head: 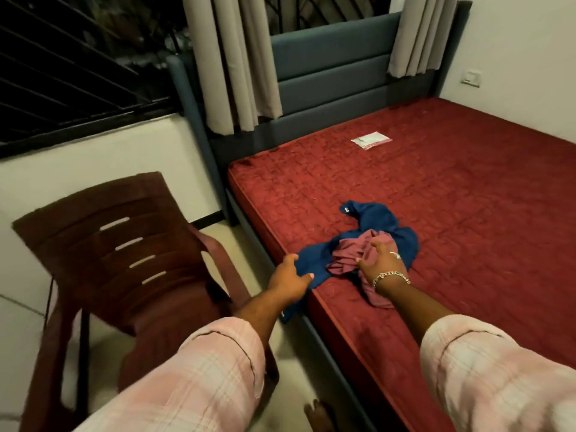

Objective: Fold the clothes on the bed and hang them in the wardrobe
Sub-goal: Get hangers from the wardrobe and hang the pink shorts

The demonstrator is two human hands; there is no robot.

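Bed: fills the right half of the frame; a red quilted mattress in a blue-grey frame, with a padded headboard at upper centre.
On the bed: two garments in one heap at lower centre, near the mattress's left edge, and one small clear packet well apart from them, toward the headboard.
Blue garment: crumpled, spread under and around the pink one; one end hangs over the mattress edge toward the floor.
Pink garment: bunched on top of the blue one, partly under the right hand.
Left hand: at the mattress edge, fingers and thumb curled round the blue garment's left end, holding it.
Right hand: fingers bent down into the pink garment, gripping a bunch of it; one ring and one chain bracelet show on it.
Sleeves: two, pink plaid, at the bottom of the frame.
Chair: one, brown plastic, at lower left beside the bed.
Curtains: two grey panels at top, one either side of the headboard's middle.
Wall switch: one, upper right.
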